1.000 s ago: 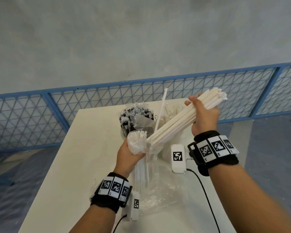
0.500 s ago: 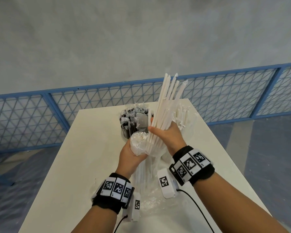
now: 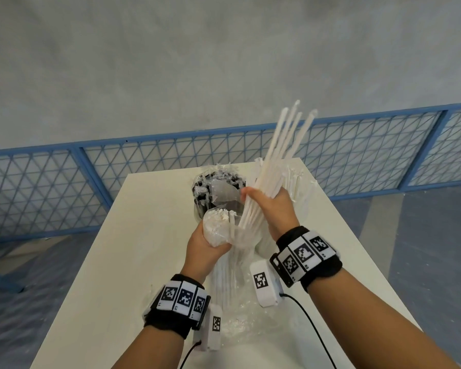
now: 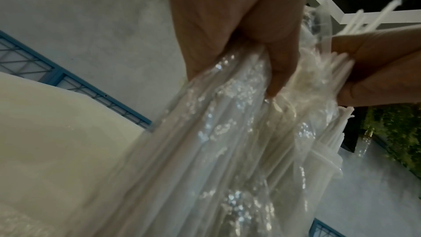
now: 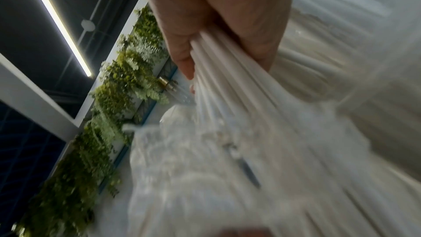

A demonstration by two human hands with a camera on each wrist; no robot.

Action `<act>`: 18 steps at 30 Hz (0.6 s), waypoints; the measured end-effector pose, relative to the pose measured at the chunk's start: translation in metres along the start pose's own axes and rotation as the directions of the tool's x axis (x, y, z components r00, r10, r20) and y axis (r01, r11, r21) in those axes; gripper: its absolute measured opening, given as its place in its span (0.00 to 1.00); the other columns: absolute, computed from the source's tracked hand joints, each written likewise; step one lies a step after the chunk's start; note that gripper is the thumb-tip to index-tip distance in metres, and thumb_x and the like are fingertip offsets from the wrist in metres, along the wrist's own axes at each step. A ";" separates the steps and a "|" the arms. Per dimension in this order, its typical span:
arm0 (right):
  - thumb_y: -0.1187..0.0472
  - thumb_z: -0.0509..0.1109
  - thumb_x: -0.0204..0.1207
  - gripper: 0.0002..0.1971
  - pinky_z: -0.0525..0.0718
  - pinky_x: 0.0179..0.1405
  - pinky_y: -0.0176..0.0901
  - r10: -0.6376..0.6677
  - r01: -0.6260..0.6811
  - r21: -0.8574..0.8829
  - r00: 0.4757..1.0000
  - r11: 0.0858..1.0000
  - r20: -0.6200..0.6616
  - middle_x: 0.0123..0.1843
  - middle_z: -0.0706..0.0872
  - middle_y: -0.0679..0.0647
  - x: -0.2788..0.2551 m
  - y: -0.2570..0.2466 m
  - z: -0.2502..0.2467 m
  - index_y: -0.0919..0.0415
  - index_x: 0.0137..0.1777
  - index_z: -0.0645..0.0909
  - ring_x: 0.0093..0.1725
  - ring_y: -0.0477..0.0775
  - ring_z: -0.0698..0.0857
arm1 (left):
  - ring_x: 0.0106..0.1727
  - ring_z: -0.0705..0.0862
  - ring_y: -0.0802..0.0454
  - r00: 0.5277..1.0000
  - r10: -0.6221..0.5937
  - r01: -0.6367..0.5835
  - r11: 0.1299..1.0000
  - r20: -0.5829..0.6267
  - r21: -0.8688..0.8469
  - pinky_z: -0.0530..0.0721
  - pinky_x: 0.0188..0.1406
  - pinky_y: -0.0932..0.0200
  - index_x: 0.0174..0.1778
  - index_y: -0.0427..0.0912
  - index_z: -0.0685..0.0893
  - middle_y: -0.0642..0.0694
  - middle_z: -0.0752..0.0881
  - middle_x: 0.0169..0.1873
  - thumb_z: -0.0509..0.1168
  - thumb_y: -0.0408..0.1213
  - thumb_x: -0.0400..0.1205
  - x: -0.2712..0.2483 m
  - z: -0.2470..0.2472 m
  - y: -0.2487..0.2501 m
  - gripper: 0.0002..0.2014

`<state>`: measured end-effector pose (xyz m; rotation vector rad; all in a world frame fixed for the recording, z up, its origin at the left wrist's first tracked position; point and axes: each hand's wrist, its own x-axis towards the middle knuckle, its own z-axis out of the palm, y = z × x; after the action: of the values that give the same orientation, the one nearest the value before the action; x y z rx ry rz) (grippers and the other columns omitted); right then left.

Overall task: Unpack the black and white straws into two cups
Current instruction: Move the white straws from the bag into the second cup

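Observation:
My left hand grips the neck of a clear plastic bag of white straws, held just above the table. My right hand grips a bunch of white straws that stick up out of the bag's mouth, slanting slightly right. In the left wrist view my left hand's fingers curl round the crinkled bag, with my right hand beside them. In the right wrist view my right hand is wrapped round the straws. A cup of black straws stands behind the bag. A cup of white straws stands behind my right hand, partly hidden.
The white table is narrow, with edges close on both sides. Loose clear wrapping lies on it between my forearms. A blue mesh fence runs behind the table's far end, below a grey wall.
The white bunch swung from slanting far right to nearly upright. My right hand came in close to the bag's mouth beside my left hand, and the straws now stand a little higher.

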<state>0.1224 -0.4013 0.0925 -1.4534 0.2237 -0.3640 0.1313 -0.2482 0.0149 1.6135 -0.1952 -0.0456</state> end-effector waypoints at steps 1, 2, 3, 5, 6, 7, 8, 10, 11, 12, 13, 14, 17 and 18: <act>0.65 0.75 0.67 0.02 0.86 0.47 0.53 -0.005 0.007 0.044 0.999 0.999 -0.031 0.37 0.88 0.59 0.003 -0.003 -0.002 0.61 0.36 0.85 0.41 0.59 0.87 | 0.56 0.85 0.53 1.000 0.004 -0.004 1.000 -0.004 0.005 0.83 0.53 0.59 0.57 0.55 0.79 0.52 0.87 0.53 0.78 0.35 0.58 0.000 0.000 0.000 0.31; 0.67 0.75 0.68 0.03 0.86 0.45 0.52 -0.008 0.014 0.085 0.998 0.996 -0.065 0.36 0.87 0.57 0.006 -0.006 -0.004 0.60 0.36 0.84 0.39 0.58 0.86 | 0.56 0.84 0.53 1.000 0.004 -0.004 1.000 -0.006 0.012 0.82 0.51 0.61 0.56 0.56 0.79 0.53 0.86 0.51 0.79 0.34 0.59 0.000 0.000 0.001 0.31; 0.68 0.75 0.68 0.04 0.85 0.45 0.52 -0.006 0.018 0.123 0.995 0.992 -0.097 0.35 0.87 0.56 0.008 -0.009 -0.005 0.59 0.38 0.84 0.38 0.58 0.86 | 0.55 0.85 0.54 1.000 0.003 -0.003 1.000 -0.006 0.013 0.82 0.49 0.63 0.55 0.56 0.79 0.54 0.86 0.51 0.80 0.33 0.59 -0.001 0.000 0.001 0.30; 0.70 0.74 0.69 0.06 0.85 0.43 0.50 -0.005 0.034 0.196 0.989 0.980 -0.148 0.36 0.87 0.55 0.012 -0.014 -0.008 0.62 0.45 0.83 0.38 0.57 0.86 | 0.53 0.85 0.56 1.000 0.000 0.000 1.000 -0.013 0.000 0.82 0.46 0.65 0.53 0.57 0.80 0.55 0.87 0.49 0.79 0.36 0.57 -0.001 0.001 0.001 0.29; 0.70 0.74 0.70 0.07 0.86 0.42 0.49 -0.006 0.042 0.223 0.987 0.974 -0.162 0.35 0.87 0.53 0.014 -0.016 -0.009 0.63 0.47 0.82 0.37 0.56 0.86 | 0.52 0.85 0.56 1.000 -0.001 0.001 1.000 -0.019 -0.005 0.82 0.45 0.65 0.54 0.56 0.80 0.54 0.87 0.49 0.78 0.38 0.56 -0.001 0.001 0.000 0.29; 0.70 0.73 0.70 0.08 0.85 0.41 0.48 -0.008 0.050 0.239 0.985 0.970 -0.174 0.33 0.87 0.51 0.014 -0.018 -0.010 0.63 0.48 0.81 0.36 0.54 0.86 | 0.52 0.85 0.55 1.000 -0.003 0.002 1.000 -0.025 -0.009 0.82 0.45 0.65 0.55 0.53 0.80 0.53 0.87 0.49 0.79 0.39 0.55 0.000 0.001 0.000 0.31; 0.70 0.72 0.71 0.07 0.85 0.41 0.47 -0.013 0.060 0.250 0.983 0.966 -0.185 0.31 0.87 0.50 0.015 -0.021 -0.011 0.62 0.48 0.81 0.36 0.53 0.86 | 0.53 0.85 0.53 1.000 -0.007 0.007 1.000 -0.028 -0.010 0.82 0.45 0.65 0.57 0.50 0.81 0.52 0.87 0.49 0.79 0.41 0.54 0.000 0.001 0.000 0.33; 0.70 0.71 0.72 0.07 0.85 0.43 0.47 -0.028 0.083 0.270 0.979 0.959 -0.203 0.30 0.85 0.50 0.016 -0.027 -0.013 0.61 0.47 0.80 0.36 0.52 0.85 | 0.53 0.85 0.52 0.999 -0.008 0.007 1.000 -0.033 -0.018 0.81 0.45 0.65 0.58 0.49 0.80 0.52 0.87 0.49 0.80 0.43 0.52 0.000 0.001 0.000 0.35; 0.71 0.70 0.72 0.06 0.85 0.45 0.47 -0.035 0.096 0.278 0.976 0.956 -0.216 0.30 0.84 0.50 0.017 -0.030 -0.014 0.60 0.45 0.80 0.36 0.52 0.84 | 0.52 0.85 0.55 0.999 -0.007 0.006 1.000 -0.034 -0.025 0.81 0.44 0.66 0.57 0.51 0.80 0.53 0.87 0.49 0.80 0.45 0.52 0.000 0.001 0.001 0.35; 0.71 0.70 0.72 0.07 0.85 0.47 0.49 -0.041 0.107 0.282 0.972 0.953 -0.231 0.30 0.84 0.49 0.018 -0.034 -0.015 0.59 0.43 0.80 0.37 0.52 0.84 | 0.51 0.85 0.58 0.999 -0.008 0.007 0.999 -0.033 -0.032 0.82 0.43 0.67 0.55 0.53 0.81 0.55 0.87 0.49 0.80 0.47 0.50 0.000 0.001 0.002 0.35; 0.70 0.70 0.72 0.07 0.85 0.49 0.51 -0.045 0.117 0.282 0.968 0.952 -0.248 0.29 0.84 0.49 0.019 -0.037 -0.016 0.58 0.42 0.80 0.38 0.53 0.83 | 0.50 0.85 0.60 0.999 -0.006 0.005 0.999 -0.031 -0.039 0.82 0.42 0.70 0.53 0.56 0.81 0.56 0.87 0.49 0.79 0.48 0.50 0.000 0.001 0.002 0.33; 0.70 0.71 0.71 0.07 0.84 0.51 0.53 -0.047 0.124 0.283 0.963 0.951 -0.265 0.30 0.84 0.49 0.021 -0.039 -0.018 0.57 0.41 0.79 0.39 0.54 0.83 | 0.50 0.85 0.62 0.999 -0.005 0.003 0.999 -0.031 -0.043 0.82 0.41 0.72 0.52 0.57 0.81 0.57 0.87 0.49 0.80 0.46 0.51 0.000 0.001 0.003 0.31; 0.71 0.70 0.70 0.07 0.85 0.44 0.49 -0.044 0.141 0.325 0.956 0.935 -0.290 0.29 0.84 0.51 0.026 -0.045 -0.025 0.59 0.40 0.78 0.37 0.53 0.84 | 0.51 0.85 0.59 0.999 -0.006 0.003 0.998 -0.049 -0.064 0.82 0.44 0.69 0.52 0.57 0.81 0.55 0.87 0.50 0.80 0.47 0.51 0.000 -0.001 0.002 0.31; 0.72 0.70 0.71 0.07 0.85 0.41 0.46 -0.038 0.142 0.352 0.957 0.925 -0.286 0.27 0.85 0.49 0.027 -0.047 -0.028 0.59 0.42 0.78 0.34 0.51 0.85 | 0.52 0.85 0.58 0.999 -0.010 0.006 0.998 -0.054 -0.067 0.81 0.46 0.66 0.53 0.57 0.81 0.54 0.87 0.51 0.79 0.50 0.50 0.000 -0.001 0.002 0.33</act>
<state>0.1317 -0.4407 0.1381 -1.0390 0.2947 -0.6508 0.1314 -0.2475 0.0167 1.5468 -0.1442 -0.0142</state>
